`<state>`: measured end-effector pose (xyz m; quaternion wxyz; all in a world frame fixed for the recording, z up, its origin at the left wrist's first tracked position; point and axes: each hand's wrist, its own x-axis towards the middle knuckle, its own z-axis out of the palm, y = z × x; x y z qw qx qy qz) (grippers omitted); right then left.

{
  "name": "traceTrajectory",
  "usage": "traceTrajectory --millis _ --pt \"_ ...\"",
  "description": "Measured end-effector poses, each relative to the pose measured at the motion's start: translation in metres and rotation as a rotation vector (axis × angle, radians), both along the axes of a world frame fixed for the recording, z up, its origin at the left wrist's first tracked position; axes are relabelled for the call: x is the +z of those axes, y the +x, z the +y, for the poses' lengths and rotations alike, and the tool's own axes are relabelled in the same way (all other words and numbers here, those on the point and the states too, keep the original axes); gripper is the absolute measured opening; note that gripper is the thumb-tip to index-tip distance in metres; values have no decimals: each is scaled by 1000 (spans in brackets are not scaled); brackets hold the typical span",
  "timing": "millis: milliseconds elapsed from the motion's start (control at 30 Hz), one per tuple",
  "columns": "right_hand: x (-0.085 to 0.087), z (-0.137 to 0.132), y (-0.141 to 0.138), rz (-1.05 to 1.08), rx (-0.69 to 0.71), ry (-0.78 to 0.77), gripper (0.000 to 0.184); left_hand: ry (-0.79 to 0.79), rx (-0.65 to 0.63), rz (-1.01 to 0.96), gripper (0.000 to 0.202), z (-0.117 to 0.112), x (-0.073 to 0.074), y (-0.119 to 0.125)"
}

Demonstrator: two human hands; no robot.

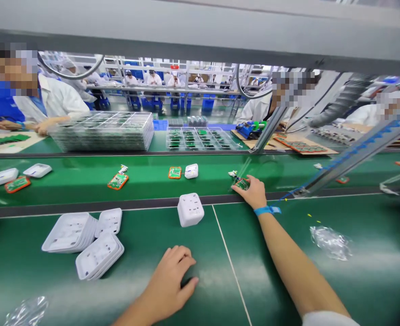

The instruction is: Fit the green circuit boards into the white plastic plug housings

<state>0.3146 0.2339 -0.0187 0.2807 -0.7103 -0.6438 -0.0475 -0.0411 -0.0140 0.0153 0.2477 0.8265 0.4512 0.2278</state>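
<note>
Green matting (pixel 356 290) covers the near work surface, and a green conveyor belt (pixel 84 190) runs crosswise just beyond it. White cube socket (pixel 190 209) serves as the reference point; it stands upright on the matting at the near edge of the belt.

Right hand (pixel 252 191) lies to the right of the cube, reaching over the belt edge. Its fingers are closed on a small green circuit board (pixel 242 183); the hand covers most of the board, so its outline and any orange frame cannot be confirmed. A blue wrist strap (pixel 267 210) circles the wrist.

Left hand (pixel 169 283) rests on the matting nearer the person than the cube, palm down, fingers slightly apart and curled, holding nothing. The forearm is cut off at the lower edge.

Stacked white covers (pixel 81 237) lie left of the cube. Beyond the cube on the belt sit an orange-framed board (pixel 174 172) and a small white housing (pixel 191 170), just beside each other. Clear plastic wrap (pixel 330 242) lies well to the right of the cube; its contents cannot be made out. Stacked clear trays (pixel 105 131) stand beyond the belt, contents indistinct. A grey beam (pixel 200 31) blocks the upper view.
</note>
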Motion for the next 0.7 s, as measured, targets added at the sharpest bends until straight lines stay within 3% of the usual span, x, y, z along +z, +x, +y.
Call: traceTrajectory --millis 200,367,467,567,700 --pt "-1 -122 -64 -41 246 154 66 61 -9 -52 19 1 -5 -2" --pt "14 -220 -110 -25 439 -74 43 82 14 -129 18 2 -12 0" --pt "24 -242 -119 61 627 -259 23 82 29 -118 19 2 -14 1" --pt "29 -239 -115 130 757 -297 13 86 -16 -13 22 1 -13 1" --pt "29 -227 -106 -3 849 -271 31 150 -104 98 21 0 -13 1"
